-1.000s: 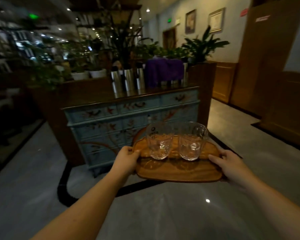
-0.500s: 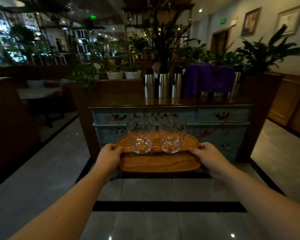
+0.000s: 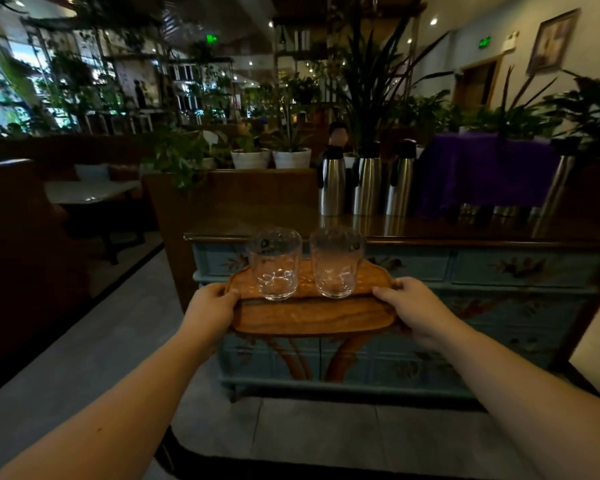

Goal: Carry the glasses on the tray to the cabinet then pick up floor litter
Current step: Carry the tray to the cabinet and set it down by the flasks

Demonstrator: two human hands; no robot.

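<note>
Each grip is clamped on an end of the wooden tray: the left hand wraps the left end with the thumb over the rim, and the right hand does the same at the right end. The tray is held in the air, roughly level, in front of the painted blue cabinet, a little below its dark counter. Two empty clear glasses stand upright side by side toward the tray's far edge, close together but seemingly apart. The carrying step appears almost finished; the litter pickup has not begun, and no litter can be made out on the grey floor. The next move likely calls for lifting the tray above the counter edge and sliding it forward while keeping it level, since the glasses sit loose and could tip or knock together. The near left part of the counter looks bare and seems the best landing spot. Further back stand three steel flasks, and to their right a purple cloth drapes over more items, so that side is crowded. Potted plants line the wooden partition behind.
</note>
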